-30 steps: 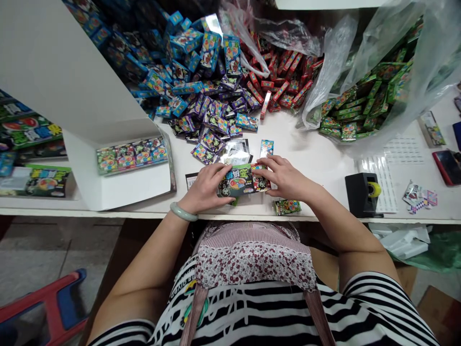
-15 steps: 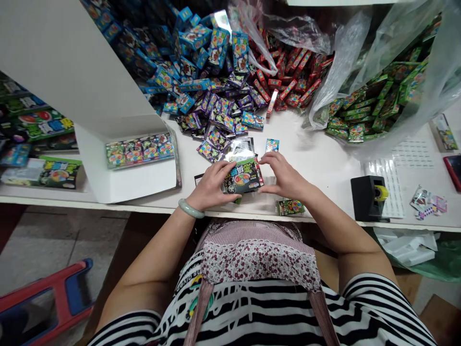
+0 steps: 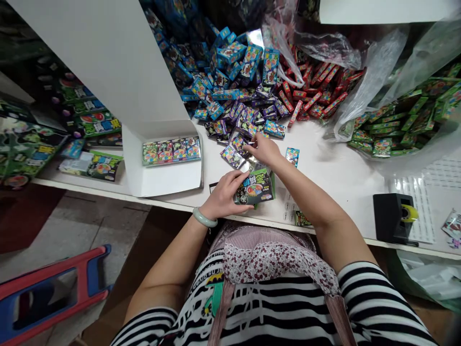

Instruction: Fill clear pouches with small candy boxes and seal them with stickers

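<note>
My left hand (image 3: 224,195), with a pale green bangle on the wrist, is closed on a dark green printed pack (image 3: 256,187) held just above the white table's near edge (image 3: 324,178). My right hand (image 3: 264,149) reaches over that pack to the near edge of the pile of small purple and blue boxes (image 3: 237,115). Its fingers pinch at something there that I cannot make out. A single blue box (image 3: 292,156) lies to the right of that hand.
An open white carton (image 3: 162,163) with a row of small boxes stands at the left. Red boxes (image 3: 313,96) and bagged green boxes (image 3: 406,120) are heaped at the back. A black tape dispenser (image 3: 394,218) sits at the right, a red and blue stool (image 3: 54,288) on the floor.
My right hand has let go of the green pack and reached forward to the box pile. The left hand keeps hold of the pack. My view has swung left.
</note>
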Demonstrator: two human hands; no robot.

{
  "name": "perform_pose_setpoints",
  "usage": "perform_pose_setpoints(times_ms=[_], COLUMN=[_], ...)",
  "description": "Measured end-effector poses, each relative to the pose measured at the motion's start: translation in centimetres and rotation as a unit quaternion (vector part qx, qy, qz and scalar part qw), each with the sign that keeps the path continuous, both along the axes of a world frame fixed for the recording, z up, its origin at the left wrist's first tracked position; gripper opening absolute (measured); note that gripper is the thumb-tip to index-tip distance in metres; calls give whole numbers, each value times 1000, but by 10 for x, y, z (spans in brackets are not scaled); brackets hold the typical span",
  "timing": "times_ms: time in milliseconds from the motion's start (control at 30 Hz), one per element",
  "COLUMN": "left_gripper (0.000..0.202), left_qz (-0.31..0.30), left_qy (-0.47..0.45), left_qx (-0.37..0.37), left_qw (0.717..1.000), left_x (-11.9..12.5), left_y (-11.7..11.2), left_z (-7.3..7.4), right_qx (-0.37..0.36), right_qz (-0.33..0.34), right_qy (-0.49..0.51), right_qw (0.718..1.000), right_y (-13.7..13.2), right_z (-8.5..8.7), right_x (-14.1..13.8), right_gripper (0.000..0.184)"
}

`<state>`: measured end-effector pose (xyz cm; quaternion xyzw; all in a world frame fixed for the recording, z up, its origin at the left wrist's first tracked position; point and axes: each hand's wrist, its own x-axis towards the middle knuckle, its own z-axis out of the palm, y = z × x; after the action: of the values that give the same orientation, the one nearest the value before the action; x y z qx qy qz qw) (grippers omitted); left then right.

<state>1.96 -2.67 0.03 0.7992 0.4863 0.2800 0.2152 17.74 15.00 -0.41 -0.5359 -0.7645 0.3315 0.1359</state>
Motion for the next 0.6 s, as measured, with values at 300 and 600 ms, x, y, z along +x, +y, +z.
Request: perform_pose_setpoints(times_ms=[300, 600], left_gripper=[94, 88], left_qz=[62, 133], left_qy=[-1, -47], left_qx=[9, 15], left_qw=[998, 990], left_x=[-20, -22], left_y=[-5, 8], left_z=[2, 2], right_qx=[-83, 112], right_qz=[-46, 224], right_qy=[53, -118], right_qw=[994, 961], right_y=[-18, -34], right_z=[-17, -3], right_x=[43, 78], right_gripper=[14, 91])
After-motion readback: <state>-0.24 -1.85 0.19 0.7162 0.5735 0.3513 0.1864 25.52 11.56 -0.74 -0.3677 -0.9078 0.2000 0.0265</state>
